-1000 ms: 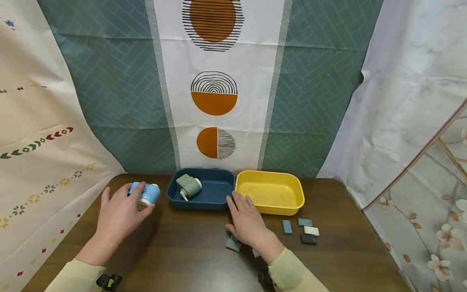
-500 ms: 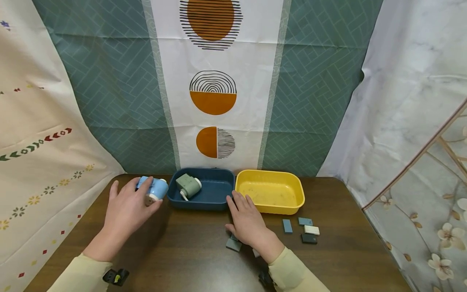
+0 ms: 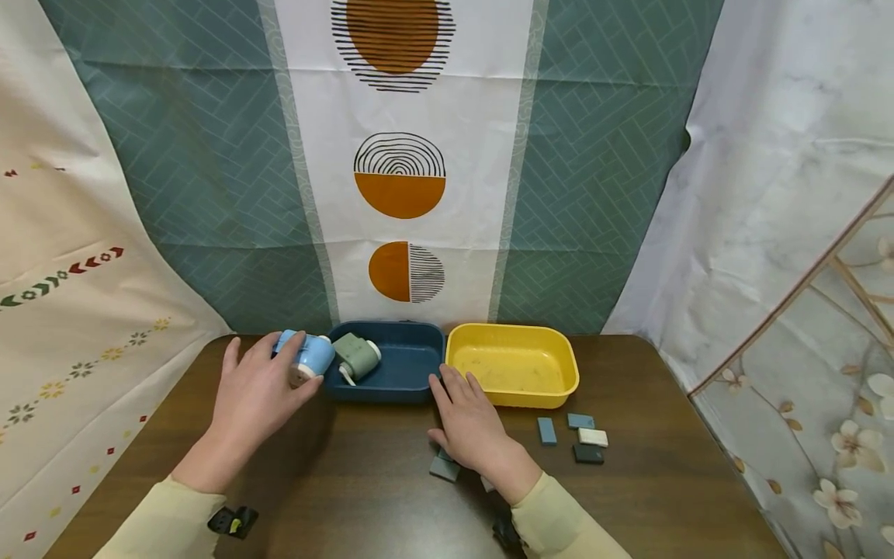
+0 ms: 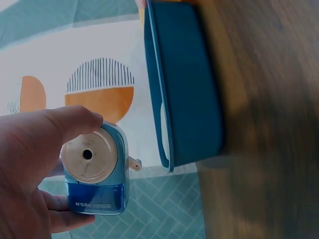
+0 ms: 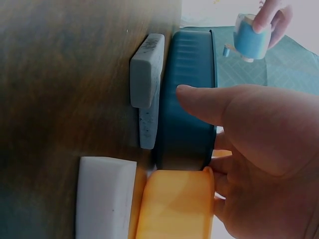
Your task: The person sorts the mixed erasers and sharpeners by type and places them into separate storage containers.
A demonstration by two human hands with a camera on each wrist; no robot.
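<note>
My left hand (image 3: 254, 392) grips a light-blue crank pencil sharpener (image 3: 316, 355) in the air, at the left end of the dark-blue bin (image 3: 412, 369). In the left wrist view, the sharpener's round cream face (image 4: 75, 159) and small crank (image 4: 134, 164) show, with my thumb on top. A green crank pencil sharpener (image 3: 362, 357) lies inside that bin's left half. My right hand (image 3: 475, 427) is flat with straight fingers, its fingertips at the rims where the dark-blue bin meets the yellow bin (image 3: 520, 365). Grey-green erasers (image 3: 444, 469) lie below it, partly hidden.
Right of the right hand lie two blue erasers (image 3: 547, 431), a white eraser (image 3: 592, 437) and a black eraser (image 3: 588, 454). A pale eraser (image 3: 487, 484) peeks out by the right wrist. Patterned cloth (image 3: 433, 194) hangs behind the brown table (image 3: 377, 497).
My left hand has carried the light-blue pencil sharpener rightward and slightly up, from left of the dark-blue bin to its left end. My right hand has stayed at the rims.
</note>
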